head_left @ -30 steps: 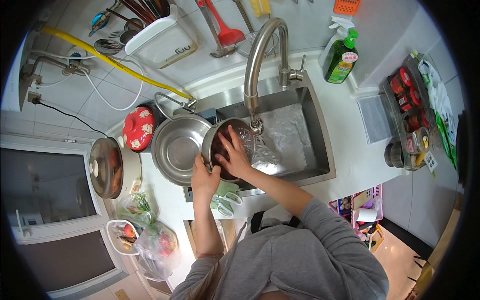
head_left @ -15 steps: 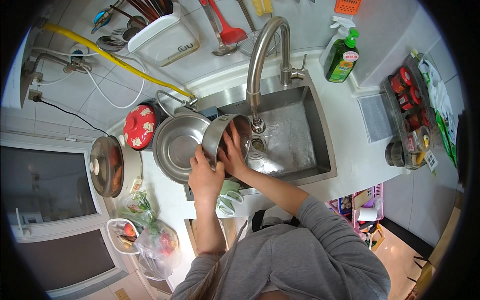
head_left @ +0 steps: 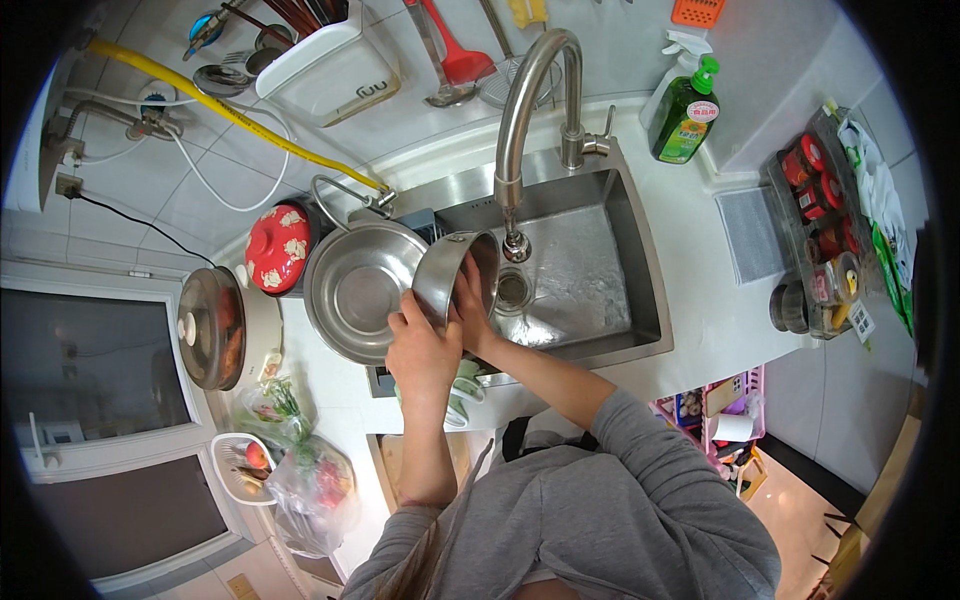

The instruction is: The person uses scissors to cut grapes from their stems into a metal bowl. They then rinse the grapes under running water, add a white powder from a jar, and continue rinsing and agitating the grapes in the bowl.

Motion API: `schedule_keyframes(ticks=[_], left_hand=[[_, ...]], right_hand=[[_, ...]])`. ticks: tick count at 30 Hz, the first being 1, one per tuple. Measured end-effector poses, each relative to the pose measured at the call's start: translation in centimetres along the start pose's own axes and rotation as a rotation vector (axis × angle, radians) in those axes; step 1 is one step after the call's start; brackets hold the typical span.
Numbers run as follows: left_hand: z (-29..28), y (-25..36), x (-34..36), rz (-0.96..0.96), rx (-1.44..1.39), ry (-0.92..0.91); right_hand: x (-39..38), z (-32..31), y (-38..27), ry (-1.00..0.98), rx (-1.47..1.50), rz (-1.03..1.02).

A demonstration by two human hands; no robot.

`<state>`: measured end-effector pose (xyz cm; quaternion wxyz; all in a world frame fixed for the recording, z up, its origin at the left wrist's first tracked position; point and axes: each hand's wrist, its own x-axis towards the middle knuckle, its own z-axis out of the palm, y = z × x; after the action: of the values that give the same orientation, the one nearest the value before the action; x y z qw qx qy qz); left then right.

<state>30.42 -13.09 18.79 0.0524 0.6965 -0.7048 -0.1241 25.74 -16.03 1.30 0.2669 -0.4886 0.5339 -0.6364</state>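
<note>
My left hand (head_left: 422, 348) is closed on the lower rim of a deep steel bowl (head_left: 437, 281). The bowl is tipped on its side over the left part of the sink (head_left: 590, 265), its mouth facing right. Inside it lies my right hand (head_left: 472, 312), fingers stretched along the inner wall; the bowl partly hides their tips. Just left of the bowl rests a wide steel basin (head_left: 345, 270). The curved faucet (head_left: 520, 110) hangs over the sink to the right of the bowl, and the sink's bottom looks wet.
A red lidded pot (head_left: 278, 248) and a glass-lidded pot (head_left: 212, 328) stand left of the basin. Green cloth or gloves (head_left: 465, 390) lie at the sink's front edge. A green pump bottle (head_left: 685, 115) is at back right, near a rack of jars (head_left: 825, 220). Bagged produce (head_left: 315, 480) lies at lower left.
The bowl has tilted further, with its mouth turned more to the right. My left hand has shifted slightly right, and my right hand's fingers have moved closer to the bowl's inner wall.
</note>
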Motion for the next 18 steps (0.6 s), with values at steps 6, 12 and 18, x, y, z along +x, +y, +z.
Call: schedule_keyframes(ticks=[6,12,18], left_hand=[[7.0,-6.2,3.5,0.013,-0.293,-0.14],[15.1,-7.1,2.9,-0.403,-1.147,-0.62],[18.6,-5.6,1.7,-0.514,-1.46,-0.706]], right_hand=[[0.6,-3.0,1.2,-0.155,-0.315,0.073],[1.5,-8.0,6.7,-0.226,-0.354,0.333],[5.6,-12.0,7.6,-0.241,-0.189,0.57]])
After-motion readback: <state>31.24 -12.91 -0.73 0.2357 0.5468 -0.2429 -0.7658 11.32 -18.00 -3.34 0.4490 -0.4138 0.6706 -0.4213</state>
